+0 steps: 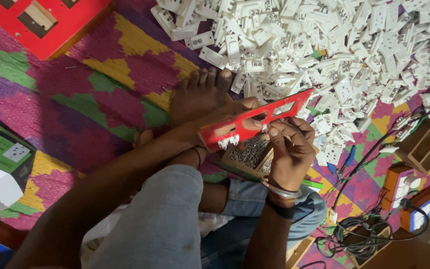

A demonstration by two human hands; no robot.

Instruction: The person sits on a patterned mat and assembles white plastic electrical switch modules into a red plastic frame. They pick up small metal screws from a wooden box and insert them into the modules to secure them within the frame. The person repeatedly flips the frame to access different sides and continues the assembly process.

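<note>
**Both hands on the red plate**

I see my left hand [235, 115] clamped on a long red plate [255, 119], fingers wrapped behind it and the thumb along its upper edge. The plate is tilted, its right end higher, held above my lap and just over a wooden box of screws [251, 153]. A small white socket [228, 142] hangs at the plate's lower edge near the left end. My right hand [288, 149] is closed around the plate's middle from below, fingertips pinched at one of its cut-outs; I cannot tell whether they hold a screw. A foot [201, 94] rests on the patterned mat [100, 94] beyond the plate. A big heap of white sockets [334, 45] lies further out. Black cables [364, 234] coil at the right, near orange boxes [399, 184].
</note>
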